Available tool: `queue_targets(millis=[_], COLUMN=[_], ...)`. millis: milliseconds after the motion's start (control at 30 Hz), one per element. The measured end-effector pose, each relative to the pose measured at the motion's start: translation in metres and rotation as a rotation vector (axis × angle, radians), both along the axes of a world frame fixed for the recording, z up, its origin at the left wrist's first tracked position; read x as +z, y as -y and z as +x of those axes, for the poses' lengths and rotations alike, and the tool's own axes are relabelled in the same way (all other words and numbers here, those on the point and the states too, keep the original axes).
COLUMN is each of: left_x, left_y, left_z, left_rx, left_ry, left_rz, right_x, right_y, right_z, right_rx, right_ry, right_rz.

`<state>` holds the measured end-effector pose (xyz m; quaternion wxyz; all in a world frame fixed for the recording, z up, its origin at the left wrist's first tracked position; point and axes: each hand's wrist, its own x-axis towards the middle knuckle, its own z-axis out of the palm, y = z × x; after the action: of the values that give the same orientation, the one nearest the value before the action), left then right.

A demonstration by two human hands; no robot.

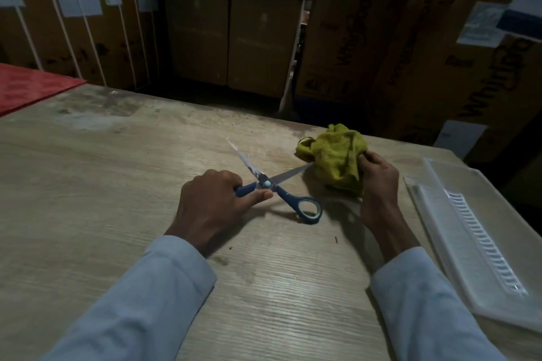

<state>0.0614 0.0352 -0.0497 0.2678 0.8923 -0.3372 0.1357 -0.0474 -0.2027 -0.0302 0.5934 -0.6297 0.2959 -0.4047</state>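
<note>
- Two pale blue shirt sleeves [146, 302] come in from the near edge of the worn, light wooden table [117, 170].
- The left hand [211, 202] curls its fingers over one handle of the blue-handled steel scissors [267, 184], with the thumb laid along it. The scissors lie on the table with the blades spread wide apart and the other handle loop free.
- The right hand [378, 182] grips the crumpled yellow-green cloth [337, 155], bunched and resting on the table just beyond the scissors. One blade tip reaches the cloth's lower edge.
- My judgement: the work is at its start. Tool and cloth are both in hand and brought together, but no cut shows in the cloth and the far blade looks smeared. I cannot tell whether wiping or cutting is meant, and either is yet to be done.
- A white ribbed plastic panel [469, 228] lies at the right.
- A red sheet [32, 85] covers the far left corner.
- Brown cardboard boxes [234, 38] stand stacked behind.
</note>
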Motion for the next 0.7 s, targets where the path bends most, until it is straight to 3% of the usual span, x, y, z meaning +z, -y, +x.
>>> queue_targets(millis=[67,267,433,533,633,700], left_x=[-0.001,-0.004,-0.001,0.001,0.004,0.004], left_y=[0.001,0.0,-0.005,-0.001,0.003,0.005], left_z=[0.002,0.005,0.01,0.009,0.007,0.006], left_rx=[-0.028,-0.073,-0.005,0.146,0.326,0.32], left_ry=[0.025,0.106,0.207,0.279,0.188,0.024], left_rz=[-0.051,-0.096,-0.123,-0.144,-0.276,-0.452], right_x=[0.001,0.002,0.006,0.004,0.0,-0.002], right_y=[0.001,-0.029,-0.028,-0.029,-0.033,-0.037], right_z=[0.002,0.004,0.001,0.001,0.007,0.01], right_rx=[0.044,0.36,0.443,0.393,0.308,0.278], right_ry=[0.018,-0.085,-0.082,-0.103,-0.063,-0.035], right_rz=[0.13,0.18,0.072,0.009,0.043,0.086])
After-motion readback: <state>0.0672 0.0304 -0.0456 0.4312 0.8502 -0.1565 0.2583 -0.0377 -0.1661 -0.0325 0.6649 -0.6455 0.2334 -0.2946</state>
